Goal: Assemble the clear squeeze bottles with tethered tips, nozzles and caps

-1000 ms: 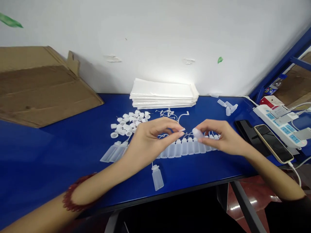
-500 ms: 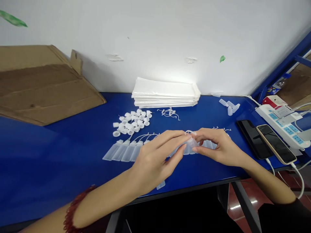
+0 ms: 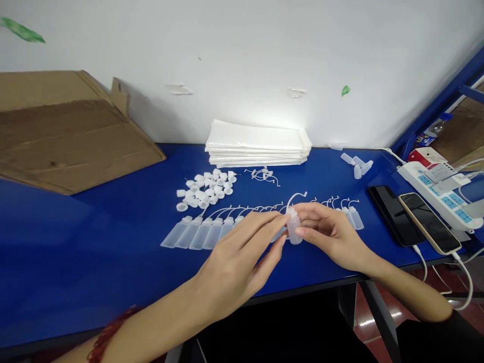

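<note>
A small translucent plastic squeeze bottle [image 3: 295,233] stands nearly upright between my hands, with a thin white strap [image 3: 296,196] curving up from its neck to the right. My right hand [image 3: 333,232] grips the bottle's body between thumb and fingers. From the other side, my left hand [image 3: 242,247] has its fingertips closed against the neck and upper side. Behind my hands runs a row of similar bottles lying flat [image 3: 198,236], their straps pointing away; my hands hide the middle of it. More of these bottles [image 3: 355,218] show beyond my right hand.
White nozzle caps [image 3: 206,189] lie heaped at the back left, beside loose straps [image 3: 263,175]. White envelopes [image 3: 259,143] are stacked against the wall. Several bare bottles [image 3: 357,166] lie at the back right, near two phones [image 3: 429,224] and a power strip [image 3: 449,199]. Cardboard [image 3: 75,146] leans left.
The bottle has come upright and its strap, looped between my fingers before, now sticks up free. My left hand has drawn slightly down and left; more of the row shows on the right.
</note>
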Demonstrator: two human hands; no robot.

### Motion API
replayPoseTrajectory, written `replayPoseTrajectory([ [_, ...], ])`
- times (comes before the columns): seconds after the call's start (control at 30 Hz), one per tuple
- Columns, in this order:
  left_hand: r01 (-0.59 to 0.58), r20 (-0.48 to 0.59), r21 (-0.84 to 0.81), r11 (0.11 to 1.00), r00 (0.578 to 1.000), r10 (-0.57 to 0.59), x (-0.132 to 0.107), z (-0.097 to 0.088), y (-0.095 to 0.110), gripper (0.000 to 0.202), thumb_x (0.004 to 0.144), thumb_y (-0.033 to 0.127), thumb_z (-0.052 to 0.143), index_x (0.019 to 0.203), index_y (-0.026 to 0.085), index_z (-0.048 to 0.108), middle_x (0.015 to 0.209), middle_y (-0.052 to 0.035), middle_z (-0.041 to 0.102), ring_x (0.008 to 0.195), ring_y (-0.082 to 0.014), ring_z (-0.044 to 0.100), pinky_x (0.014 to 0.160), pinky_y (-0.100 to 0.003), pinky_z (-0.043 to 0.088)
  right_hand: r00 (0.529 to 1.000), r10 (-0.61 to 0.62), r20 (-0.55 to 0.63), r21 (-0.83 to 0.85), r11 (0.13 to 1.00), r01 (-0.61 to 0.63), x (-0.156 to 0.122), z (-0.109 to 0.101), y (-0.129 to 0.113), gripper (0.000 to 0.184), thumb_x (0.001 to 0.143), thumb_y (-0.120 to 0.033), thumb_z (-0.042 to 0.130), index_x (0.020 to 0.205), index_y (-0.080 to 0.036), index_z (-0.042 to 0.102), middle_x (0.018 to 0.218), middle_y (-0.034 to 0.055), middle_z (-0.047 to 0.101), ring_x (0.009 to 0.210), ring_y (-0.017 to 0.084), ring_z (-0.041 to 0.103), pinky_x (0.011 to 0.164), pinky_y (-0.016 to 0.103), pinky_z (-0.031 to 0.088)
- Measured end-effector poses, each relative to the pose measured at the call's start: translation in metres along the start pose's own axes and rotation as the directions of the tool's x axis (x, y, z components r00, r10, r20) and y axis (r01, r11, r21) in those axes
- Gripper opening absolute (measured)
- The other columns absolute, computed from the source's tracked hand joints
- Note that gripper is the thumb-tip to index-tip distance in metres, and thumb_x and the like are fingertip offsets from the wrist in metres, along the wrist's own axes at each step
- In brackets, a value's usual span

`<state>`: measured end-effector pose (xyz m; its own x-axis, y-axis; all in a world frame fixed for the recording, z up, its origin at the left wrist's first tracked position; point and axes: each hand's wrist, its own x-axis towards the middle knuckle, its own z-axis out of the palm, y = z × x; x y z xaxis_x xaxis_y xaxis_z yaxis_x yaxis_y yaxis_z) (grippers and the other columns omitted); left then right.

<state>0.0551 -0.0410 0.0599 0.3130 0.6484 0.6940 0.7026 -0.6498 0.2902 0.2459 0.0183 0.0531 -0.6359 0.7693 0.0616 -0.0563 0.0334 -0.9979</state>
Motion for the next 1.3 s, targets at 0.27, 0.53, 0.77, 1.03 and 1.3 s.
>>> replayPoseTrajectory([
  [0.27,-0.245,0.083,0.185,0.952,0.969,0.233,-0.004,-0.009,-0.003,0.06,0.083,0.019,0.074,0.135,0.005,0.048,0.118,-0.0191,0.069,0.117,-0.0352,0.062,0.095,-0.049,0.059,0.989,0.118,0.095,0.305,0.942,-0.141,0.001,0.008,-0.004,0.025,0.082,-0.031,0.075,0.102,-0.021,0.064,0.097,0.0027,0.076,0.09,0.019,0.074,0.093,0.041,0.057],
  [0.53,-0.139,0.051,0.111,0.984,0.99,0.134,-0.027,-0.012,0.003,0.049,0.084,0.012,0.071,0.13,0.009,0.054,0.108,-0.013,0.073,0.107,-0.0295,0.067,0.09,-0.046,0.061,0.978,0.135,0.159,0.112,0.982,-0.154,-0.012,0.016,-0.005,0.02,0.087,-0.034,0.068,0.103,-0.021,0.067,0.097,0.0025,0.075,0.086,0.016,0.074,0.08,0.031,0.06],
  [0.77,0.048,0.144,0.115,0.992,0.987,-0.065,-0.063,-0.01,0.005,0.032,0.092,0.015,0.062,0.123,0.009,0.058,0.118,-0.0149,0.069,0.115,-0.0298,0.06,0.092,-0.045,0.057,0.997,0.08,0.022,-0.1,0.992,-0.078,-0.022,0.0,-0.016,0.018,0.096,-0.028,0.056,0.098,-0.018,0.07,0.09,0.0062,0.076,0.08,0.017,0.076,0.07,0.029,0.061],
  [1.03,-0.005,0.216,0.182,0.983,0.976,-0.035,-0.074,-0.007,0.003,0.027,0.093,0.015,0.057,0.119,0.008,0.06,0.117,-0.0154,0.068,0.114,-0.0317,0.059,0.089,-0.045,0.056,0.999,-0.045,-0.013,-0.126,0.991,0.043,-0.022,0.002,-0.021,0.014,0.094,-0.02,0.058,0.098,-0.02,0.071,0.084,0.0033,0.075,0.075,0.014,0.074,0.068,0.026,0.061],
  [1.3,0.06,0.255,0.141,0.988,0.962,-0.095,-0.088,-0.01,-0.003,0.032,0.092,0.016,0.059,0.124,0.01,0.059,0.124,-0.0143,0.066,0.12,-0.0323,0.055,0.097,-0.046,0.05,0.999,-0.048,-0.004,-0.113,0.992,0.047,-0.021,0.001,-0.022,0.014,0.093,-0.018,0.058,0.096,-0.018,0.072,0.08,0.0032,0.075,0.068,0.012,0.072,0.063,0.024,0.059],
])
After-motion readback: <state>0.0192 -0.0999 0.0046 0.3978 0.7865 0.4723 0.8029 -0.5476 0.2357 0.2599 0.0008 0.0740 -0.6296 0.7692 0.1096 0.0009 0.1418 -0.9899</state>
